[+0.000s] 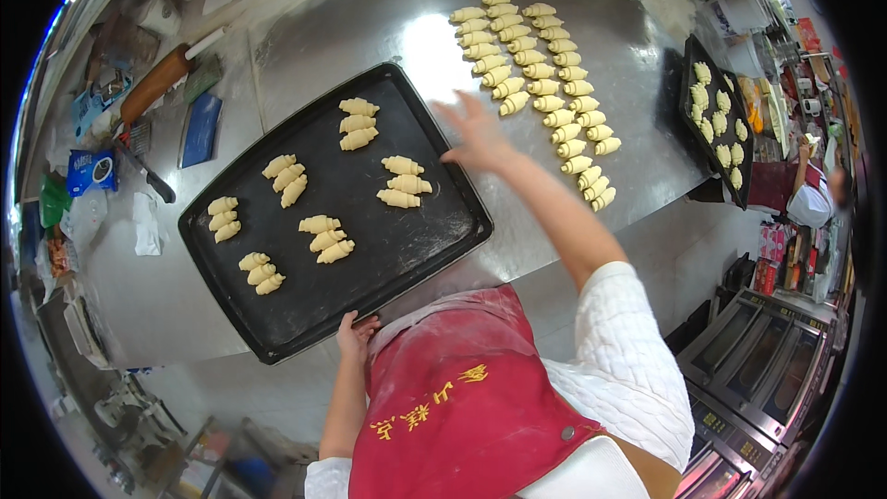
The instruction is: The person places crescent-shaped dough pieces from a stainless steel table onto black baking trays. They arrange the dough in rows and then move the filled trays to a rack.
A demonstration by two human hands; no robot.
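In front of me a black baking tray lies at an angle on the steel table, its near edge by my apron. Small rolled dough pieces sit on it in several separate groups of three. My left hand is at the tray's near rim, thumb and fingers against the edge. Above the tray's right rim my right hand, blurred, is spread with nothing in it. Just beyond its fingers, long rows of more dough rolls rest on the bare steel.
At the table's right end, another black tray bears dough pieces. On the left lie a rolling pin, a blue scraper-like slab and a knife. Ovens stand at lower right. Another person is at far right.
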